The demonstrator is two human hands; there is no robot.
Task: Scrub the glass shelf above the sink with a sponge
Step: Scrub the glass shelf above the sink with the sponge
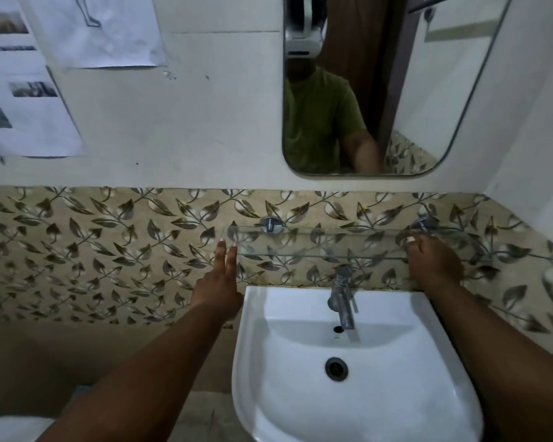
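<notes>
Right hand (pixel 433 264) fingertips hidden behind the glass shelf (pixel 316 247) edge — can't tell whether it grips anything. The shelf runs past that hand and off the right edge. Both forearms cut off at the bottom. Papers (pixel 23 90) up-left of the left hand (pixel 219 282) — cropped, print too blurry to read. Mirror (pixel 380 90) top cropped.

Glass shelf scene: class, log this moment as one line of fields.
left hand: open, fingers at glass shelf left end | right hand: on shelf front edge | sponge: not visible | sink: below
</notes>
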